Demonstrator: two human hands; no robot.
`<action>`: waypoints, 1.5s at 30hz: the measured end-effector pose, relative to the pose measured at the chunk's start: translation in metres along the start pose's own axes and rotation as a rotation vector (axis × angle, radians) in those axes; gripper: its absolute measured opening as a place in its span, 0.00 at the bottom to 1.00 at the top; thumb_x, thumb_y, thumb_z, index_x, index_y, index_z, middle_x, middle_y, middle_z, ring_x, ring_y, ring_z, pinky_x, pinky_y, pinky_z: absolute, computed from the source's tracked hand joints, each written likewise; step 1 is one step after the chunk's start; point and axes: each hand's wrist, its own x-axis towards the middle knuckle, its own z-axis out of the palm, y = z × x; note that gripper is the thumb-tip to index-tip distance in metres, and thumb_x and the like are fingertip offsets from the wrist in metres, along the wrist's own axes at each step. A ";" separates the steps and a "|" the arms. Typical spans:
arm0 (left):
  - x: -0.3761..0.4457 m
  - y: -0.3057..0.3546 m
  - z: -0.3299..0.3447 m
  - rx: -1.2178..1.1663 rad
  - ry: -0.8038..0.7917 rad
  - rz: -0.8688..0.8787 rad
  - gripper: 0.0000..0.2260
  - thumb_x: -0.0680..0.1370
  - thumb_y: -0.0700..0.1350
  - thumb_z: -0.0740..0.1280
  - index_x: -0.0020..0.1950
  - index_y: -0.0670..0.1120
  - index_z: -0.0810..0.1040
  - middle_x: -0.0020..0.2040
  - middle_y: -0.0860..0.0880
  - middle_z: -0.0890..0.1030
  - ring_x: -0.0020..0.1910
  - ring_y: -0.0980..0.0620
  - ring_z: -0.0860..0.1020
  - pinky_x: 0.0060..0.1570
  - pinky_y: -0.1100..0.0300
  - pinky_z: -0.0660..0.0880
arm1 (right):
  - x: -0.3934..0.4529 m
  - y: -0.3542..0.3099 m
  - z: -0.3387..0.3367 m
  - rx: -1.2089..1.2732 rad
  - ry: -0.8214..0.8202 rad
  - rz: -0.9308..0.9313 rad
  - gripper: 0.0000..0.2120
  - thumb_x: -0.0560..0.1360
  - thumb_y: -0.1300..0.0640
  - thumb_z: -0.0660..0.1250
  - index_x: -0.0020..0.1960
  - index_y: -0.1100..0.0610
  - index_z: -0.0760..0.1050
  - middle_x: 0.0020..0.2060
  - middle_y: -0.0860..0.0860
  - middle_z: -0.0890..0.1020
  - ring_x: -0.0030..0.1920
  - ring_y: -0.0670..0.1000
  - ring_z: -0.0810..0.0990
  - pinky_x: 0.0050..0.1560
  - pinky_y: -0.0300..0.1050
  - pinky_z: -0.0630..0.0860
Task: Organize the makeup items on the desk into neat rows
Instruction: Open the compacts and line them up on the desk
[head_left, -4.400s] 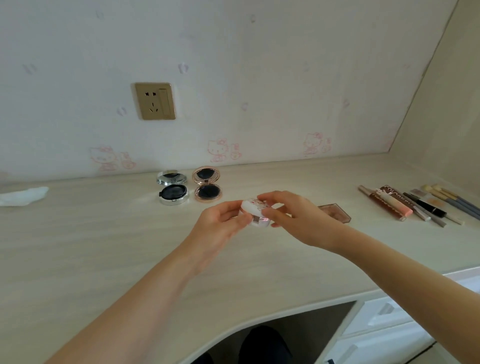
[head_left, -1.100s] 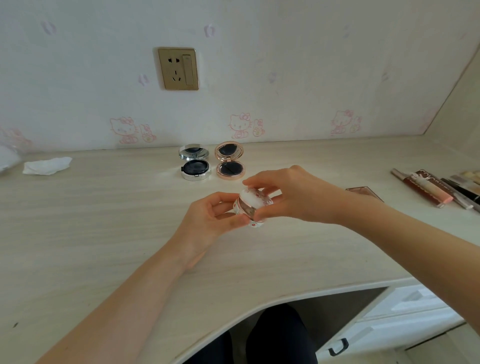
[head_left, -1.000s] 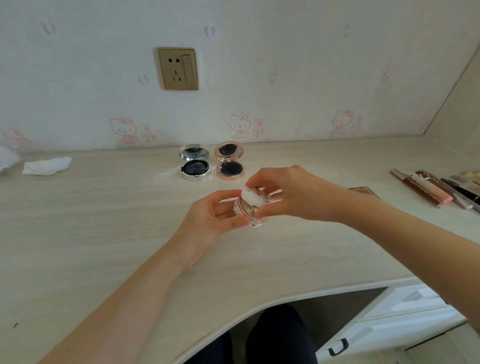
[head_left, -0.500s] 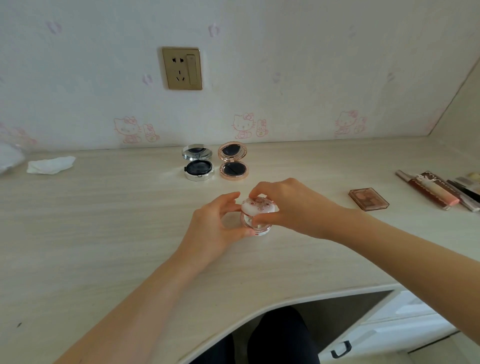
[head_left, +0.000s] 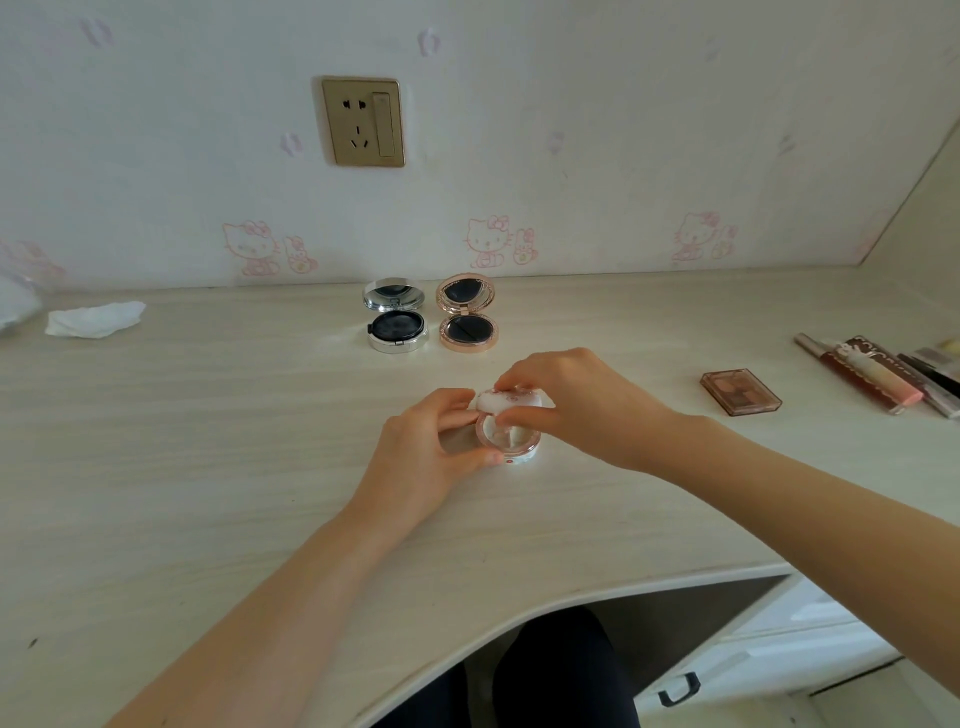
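Observation:
A small white compact with pink print (head_left: 511, 439) rests on the desk (head_left: 208, 467) in the middle. My left hand (head_left: 426, 457) grips its base from the left. My right hand (head_left: 576, 400) pinches its lid (head_left: 506, 401), which is lifted partway so the pale inside shows. Behind them, near the wall, a silver compact (head_left: 396, 325) and a rose-gold compact (head_left: 467, 314) lie open side by side. A brown eyeshadow palette (head_left: 740, 391) lies flat to the right. Several lip glosses and slim tubes (head_left: 878, 376) lie side by side at the far right edge.
A crumpled white tissue (head_left: 93, 318) lies at the far left by the wall. A gold wall socket (head_left: 362, 120) is above the compacts. The desk's front edge curves inward, with white drawers (head_left: 769, 670) below at the right and my dark-clothed legs (head_left: 561, 675) underneath.
The white compact came down from the air to the desk. Its lid has been raised by my right hand while my left hand steadies the base.

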 end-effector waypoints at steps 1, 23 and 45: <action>-0.001 0.001 0.000 0.009 0.002 -0.002 0.25 0.64 0.48 0.80 0.58 0.50 0.76 0.51 0.62 0.82 0.55 0.69 0.76 0.56 0.73 0.68 | 0.002 0.000 -0.001 -0.004 -0.001 0.000 0.18 0.76 0.43 0.64 0.60 0.52 0.77 0.53 0.47 0.81 0.54 0.48 0.77 0.54 0.46 0.74; -0.007 0.008 -0.001 0.067 -0.011 0.104 0.15 0.68 0.45 0.78 0.53 0.51 0.82 0.42 0.70 0.79 0.47 0.74 0.76 0.50 0.78 0.67 | 0.032 0.006 -0.012 0.036 -0.068 0.115 0.14 0.79 0.49 0.60 0.54 0.54 0.81 0.47 0.51 0.83 0.49 0.52 0.78 0.51 0.44 0.73; -0.006 0.007 0.001 0.117 0.003 0.129 0.15 0.68 0.50 0.77 0.53 0.52 0.81 0.48 0.60 0.83 0.49 0.68 0.78 0.49 0.76 0.69 | -0.025 0.013 0.023 0.312 0.145 0.307 0.23 0.80 0.47 0.59 0.72 0.54 0.65 0.64 0.48 0.77 0.64 0.50 0.75 0.63 0.43 0.70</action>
